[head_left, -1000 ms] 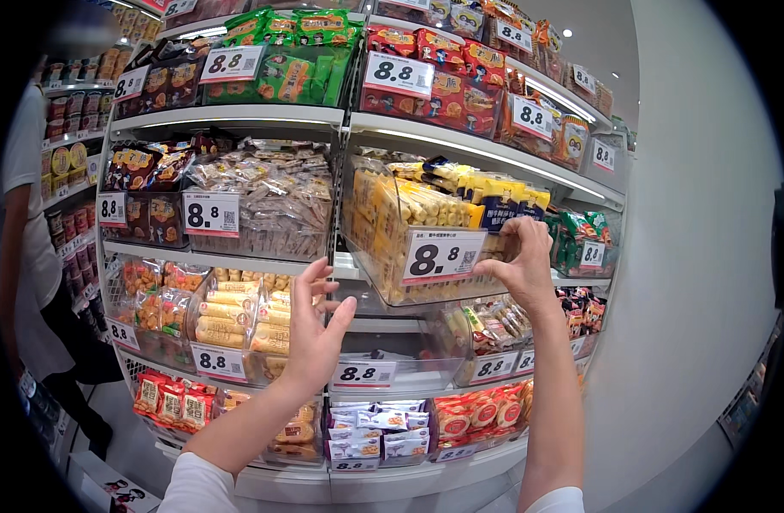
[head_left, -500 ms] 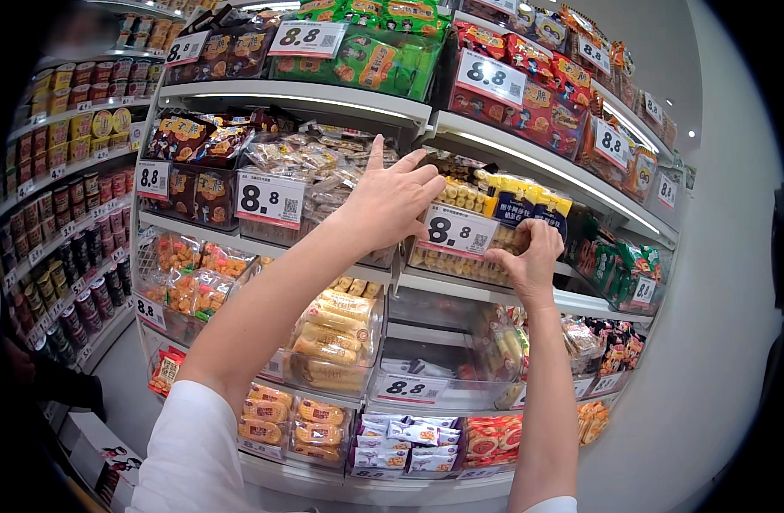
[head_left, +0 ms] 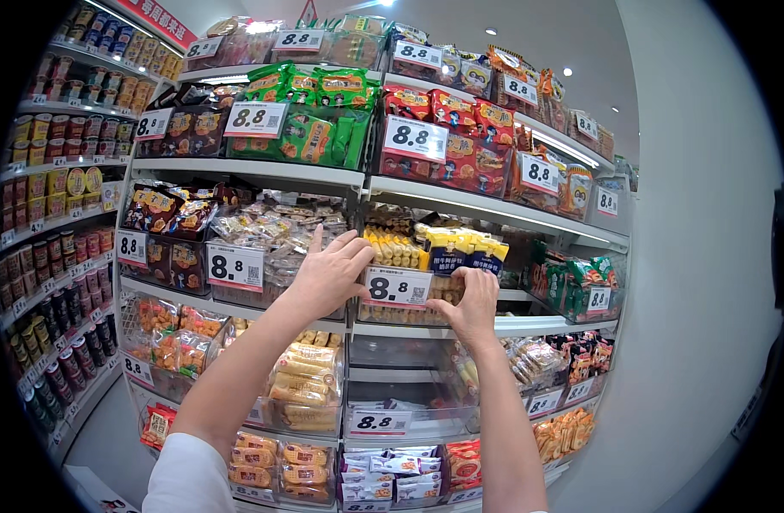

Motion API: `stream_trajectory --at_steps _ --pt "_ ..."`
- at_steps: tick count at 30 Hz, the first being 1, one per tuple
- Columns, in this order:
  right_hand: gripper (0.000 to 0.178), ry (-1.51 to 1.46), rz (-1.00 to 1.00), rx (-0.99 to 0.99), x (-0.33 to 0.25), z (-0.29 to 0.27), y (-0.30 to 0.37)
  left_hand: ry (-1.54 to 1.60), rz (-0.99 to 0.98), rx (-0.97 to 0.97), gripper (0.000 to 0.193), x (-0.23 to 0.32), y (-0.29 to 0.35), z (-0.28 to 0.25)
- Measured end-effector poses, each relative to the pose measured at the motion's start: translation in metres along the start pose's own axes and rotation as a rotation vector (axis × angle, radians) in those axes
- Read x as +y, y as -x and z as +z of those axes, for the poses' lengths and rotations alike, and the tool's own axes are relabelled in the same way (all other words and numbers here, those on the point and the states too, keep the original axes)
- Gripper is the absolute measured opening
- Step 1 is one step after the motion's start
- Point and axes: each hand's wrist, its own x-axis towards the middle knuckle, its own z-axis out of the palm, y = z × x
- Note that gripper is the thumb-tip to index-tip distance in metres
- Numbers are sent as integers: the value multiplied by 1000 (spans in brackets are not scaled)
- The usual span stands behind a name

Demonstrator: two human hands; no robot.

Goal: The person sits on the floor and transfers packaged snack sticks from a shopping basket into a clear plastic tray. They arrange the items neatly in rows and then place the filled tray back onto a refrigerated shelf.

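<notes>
Supermarket shelving (head_left: 263, 173) fills the view, white tiers curving under the fisheye and packed with bagged snacks, each bay fronted by a white price card. On the middle tier stands a clear plastic bin (head_left: 409, 312) of small yellow-wrapped biscuit packs (head_left: 396, 250), with dark blue and yellow packets (head_left: 460, 252) heaped at its right. A white price tag (head_left: 397, 286) hangs on the front of this bin.

Reaching up from the lower left, the left hand (head_left: 328, 275) rests at the bin's upper left corner, its fingers (head_left: 351, 248) spread wide and laid over the rim, holding nothing. The right hand (head_left: 470, 303) is at the bin's front right, just beside the tag; its fingers (head_left: 460, 278) curl narrowly against the bin's front edge, and whether they pinch the tag's edge or only the bin wall cannot be told.

Left of the bin sits another bin of clear-wrapped pastries (head_left: 268, 235). Above are green snack bags (head_left: 315, 128) and red snack bags (head_left: 447, 137). Below the hands, a lower bin holds long golden bread rolls (head_left: 304, 385).
</notes>
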Motion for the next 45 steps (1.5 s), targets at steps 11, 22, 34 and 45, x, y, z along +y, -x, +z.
stream_trajectory --at_steps 11,22,34,45 --pt "42 -59 66 32 -7 5 4 161 -1 133 64 -2 12 1" --pt "25 -53 48 89 4 12 1 207 -53 134 60 8 5 -2" --pt "25 -77 71 105 4 7 3 212 -73 150 64 13 3 2" --pt "27 -99 47 95 6 8 2 216 -54 173 65 11 4 3"
